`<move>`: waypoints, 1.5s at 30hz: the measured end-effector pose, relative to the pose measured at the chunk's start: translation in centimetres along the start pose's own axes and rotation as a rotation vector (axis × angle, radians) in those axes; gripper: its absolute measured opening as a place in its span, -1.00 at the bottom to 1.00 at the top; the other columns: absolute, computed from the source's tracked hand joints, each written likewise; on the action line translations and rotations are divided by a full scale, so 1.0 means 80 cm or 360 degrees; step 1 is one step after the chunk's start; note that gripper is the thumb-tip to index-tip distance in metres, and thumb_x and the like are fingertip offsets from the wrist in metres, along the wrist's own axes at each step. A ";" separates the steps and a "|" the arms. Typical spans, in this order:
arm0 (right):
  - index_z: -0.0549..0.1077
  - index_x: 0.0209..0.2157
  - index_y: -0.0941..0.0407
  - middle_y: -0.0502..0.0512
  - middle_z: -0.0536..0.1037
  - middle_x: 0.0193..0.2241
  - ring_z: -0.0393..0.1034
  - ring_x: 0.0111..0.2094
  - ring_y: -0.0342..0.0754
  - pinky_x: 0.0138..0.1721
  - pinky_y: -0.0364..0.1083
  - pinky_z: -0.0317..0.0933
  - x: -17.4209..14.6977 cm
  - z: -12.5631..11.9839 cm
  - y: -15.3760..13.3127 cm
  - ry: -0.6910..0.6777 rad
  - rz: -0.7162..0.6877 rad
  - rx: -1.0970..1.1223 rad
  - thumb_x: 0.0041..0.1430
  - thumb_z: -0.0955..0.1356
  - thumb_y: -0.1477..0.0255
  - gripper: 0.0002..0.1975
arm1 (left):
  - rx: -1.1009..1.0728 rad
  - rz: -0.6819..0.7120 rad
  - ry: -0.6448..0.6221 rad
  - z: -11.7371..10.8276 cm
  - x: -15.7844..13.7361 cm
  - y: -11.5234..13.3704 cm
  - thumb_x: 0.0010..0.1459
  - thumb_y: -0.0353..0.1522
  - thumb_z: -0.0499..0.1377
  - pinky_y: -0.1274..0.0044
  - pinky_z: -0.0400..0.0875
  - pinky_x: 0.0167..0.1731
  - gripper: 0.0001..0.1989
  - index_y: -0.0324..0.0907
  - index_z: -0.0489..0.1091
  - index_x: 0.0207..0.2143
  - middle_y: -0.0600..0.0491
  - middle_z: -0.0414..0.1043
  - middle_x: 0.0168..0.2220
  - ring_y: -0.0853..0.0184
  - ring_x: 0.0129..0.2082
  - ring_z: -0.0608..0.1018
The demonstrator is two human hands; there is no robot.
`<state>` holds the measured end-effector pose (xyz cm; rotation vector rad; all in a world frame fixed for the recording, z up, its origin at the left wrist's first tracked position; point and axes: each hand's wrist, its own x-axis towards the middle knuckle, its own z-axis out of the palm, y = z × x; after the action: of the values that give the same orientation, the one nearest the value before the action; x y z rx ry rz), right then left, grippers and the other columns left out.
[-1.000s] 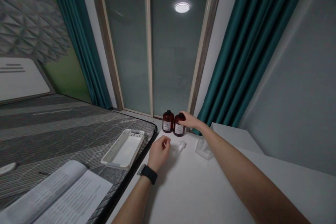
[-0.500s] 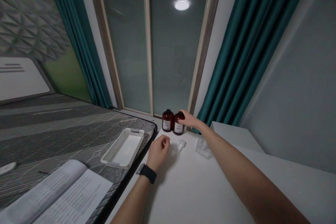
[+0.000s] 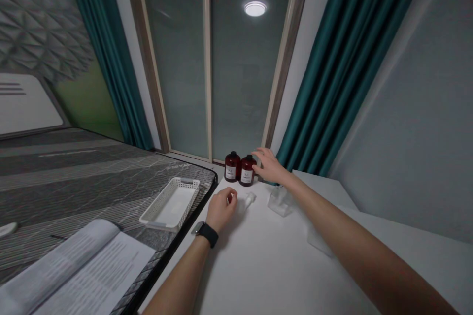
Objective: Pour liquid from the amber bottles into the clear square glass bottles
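Two dark red-brown bottles with black caps and white labels stand side by side at the table's far end: the left bottle (image 3: 232, 167) and the right bottle (image 3: 247, 171). Just right of the second one is my right hand (image 3: 271, 166), its fingers apart and nothing held, thumb close to the bottle's side. My left hand (image 3: 222, 206), with a dark-strapped watch at the wrist, is loosely curled over the table nearer to me; what its fingers hold, if anything, is hidden. Beside it lies a white pump head (image 3: 250, 199). A crumpled clear plastic bag (image 3: 280, 202) lies below my right forearm.
On the dark patterned surface to the left are a white perforated basket (image 3: 168, 209) and an open book (image 3: 92, 266). The white table (image 3: 258, 266) runs toward me. Another clear plastic piece (image 3: 320, 238) lies partly under my right forearm. Teal curtains (image 3: 332, 83) flank the glass door.
My right hand has let go of the right bottle's top and moved slightly right, fingers opening. Both bottles remain standing. My left hand stays curled near the pump head.
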<state>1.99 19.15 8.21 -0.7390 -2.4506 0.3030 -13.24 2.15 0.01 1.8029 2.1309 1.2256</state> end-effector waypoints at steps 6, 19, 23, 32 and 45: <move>0.42 0.05 0.06 0.26 0.32 0.14 0.07 0.23 0.23 0.19 0.27 0.01 -0.083 -0.023 -0.051 0.0017 -0.0100 -0.0119 0.18 0.31 0.49 -0.61 | 0.0257 0.0030 -0.0010 0.007 -0.007 0.008 0.23 -0.39 0.06 0.50 0.24 -0.31 -0.84 -0.19 0.44 -0.28 0.01 0.46 -0.36 0.27 -0.33 0.48; 0.44 -0.05 -0.11 0.13 0.48 -0.11 0.32 -0.03 0.15 0.07 0.20 0.18 -0.303 -0.002 -0.099 -0.0209 0.0300 0.0399 0.15 0.32 0.54 -0.64 | 0.0668 0.0069 -0.0240 0.055 -0.009 0.029 0.20 -0.22 0.14 0.28 0.20 -0.04 -0.75 -0.20 0.43 -0.19 -0.16 0.45 -0.12 0.03 -0.02 0.42; 0.45 -0.11 -0.10 0.13 0.51 -0.16 0.36 -0.07 0.14 0.05 0.20 0.21 -0.324 0.004 -0.100 -0.0103 0.0374 0.0469 0.17 0.28 0.55 -0.68 | 0.0722 0.0088 -0.0232 0.059 -0.005 0.028 0.21 -0.29 0.11 0.29 0.23 -0.08 -0.82 -0.20 0.43 -0.25 -0.15 0.46 -0.15 0.05 -0.06 0.44; 0.47 -0.20 -0.07 0.13 0.53 -0.31 0.43 -0.20 0.14 -0.09 0.16 0.31 -0.326 0.002 -0.082 0.0304 0.0510 0.0555 0.25 0.23 0.42 -0.79 | 0.0481 0.0363 -0.0206 0.034 -0.016 0.027 0.25 -0.38 0.06 0.41 0.35 -0.15 -0.86 -0.16 0.42 -0.23 -0.04 0.44 -0.21 0.19 -0.15 0.50; 0.35 -0.20 0.08 0.01 0.45 -0.37 0.38 -0.38 -0.08 -0.29 -0.11 0.30 -0.322 -0.005 -0.068 0.0838 0.0654 0.1399 0.23 0.35 0.14 -0.70 | -0.0146 0.1556 0.0267 0.060 -0.074 0.146 0.19 -0.53 0.12 0.44 0.35 -0.32 -0.82 -0.19 0.35 -0.15 -0.01 0.43 -0.29 0.27 -0.33 0.43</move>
<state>17.70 0.11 -0.98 -0.7659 -1.4317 1.0921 0.28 -0.77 1.56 2.8870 1.1461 1.6098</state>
